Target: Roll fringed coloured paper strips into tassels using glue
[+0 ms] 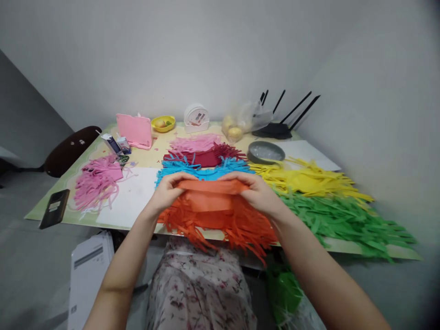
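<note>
My left hand and my right hand both grip the top band of an orange fringed paper sheet, held just above the table's near edge. Its cut strips hang down toward my lap. Behind it lie a blue fringed sheet, a dark red one and a light pink one. To the right of my right hand lie yellow fringes and green fringes.
A pink fringe pile and a black phone lie at the left. At the back stand a pink tablet stand, a yellow bowl, a grey bowl and a black router. A white box sits below the table.
</note>
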Tool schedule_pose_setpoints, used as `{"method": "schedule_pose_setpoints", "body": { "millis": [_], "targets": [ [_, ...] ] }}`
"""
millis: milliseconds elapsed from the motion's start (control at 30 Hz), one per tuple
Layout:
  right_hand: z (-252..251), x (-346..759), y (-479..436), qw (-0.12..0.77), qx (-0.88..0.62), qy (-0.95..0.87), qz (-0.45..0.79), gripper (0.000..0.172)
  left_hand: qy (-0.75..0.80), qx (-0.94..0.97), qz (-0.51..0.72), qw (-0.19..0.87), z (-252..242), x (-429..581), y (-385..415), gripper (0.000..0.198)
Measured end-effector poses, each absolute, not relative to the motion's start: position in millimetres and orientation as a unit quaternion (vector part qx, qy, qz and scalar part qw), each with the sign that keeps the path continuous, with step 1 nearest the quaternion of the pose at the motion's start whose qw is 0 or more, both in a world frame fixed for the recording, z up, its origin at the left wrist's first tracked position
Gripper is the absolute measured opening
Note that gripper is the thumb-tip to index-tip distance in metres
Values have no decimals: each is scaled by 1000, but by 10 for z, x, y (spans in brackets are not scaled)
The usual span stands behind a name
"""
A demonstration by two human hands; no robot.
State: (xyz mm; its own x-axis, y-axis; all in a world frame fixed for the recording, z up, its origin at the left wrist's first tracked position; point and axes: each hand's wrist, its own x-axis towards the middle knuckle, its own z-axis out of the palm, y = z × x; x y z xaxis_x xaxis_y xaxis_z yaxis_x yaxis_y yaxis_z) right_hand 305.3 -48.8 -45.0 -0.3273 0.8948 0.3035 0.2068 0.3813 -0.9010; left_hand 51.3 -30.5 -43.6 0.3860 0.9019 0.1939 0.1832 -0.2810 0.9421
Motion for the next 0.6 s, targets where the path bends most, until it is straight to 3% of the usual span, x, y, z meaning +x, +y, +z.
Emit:
{"method": "schedule_pose_setpoints", "body": {
  "millis": [100, 267, 400, 600],
  "targets": [
    [-464, 3069, -492, 450, -401, -666, 439, 28, 366, 711, 396, 450, -414, 507, -294, 35],
    [-471, 3030, -484, 480, -419, -597, 487, 34, 374, 731, 394, 413, -469, 539, -279, 29],
    [-482, 3040, -479, 480, -418, -593, 494, 38, 365, 727, 426, 396, -489, 543, -285, 35],
    [-463, 3129, -456, 454, -377, -683, 431, 22, 358, 707, 411, 452, -442, 493, -279, 17]
  ]
}}
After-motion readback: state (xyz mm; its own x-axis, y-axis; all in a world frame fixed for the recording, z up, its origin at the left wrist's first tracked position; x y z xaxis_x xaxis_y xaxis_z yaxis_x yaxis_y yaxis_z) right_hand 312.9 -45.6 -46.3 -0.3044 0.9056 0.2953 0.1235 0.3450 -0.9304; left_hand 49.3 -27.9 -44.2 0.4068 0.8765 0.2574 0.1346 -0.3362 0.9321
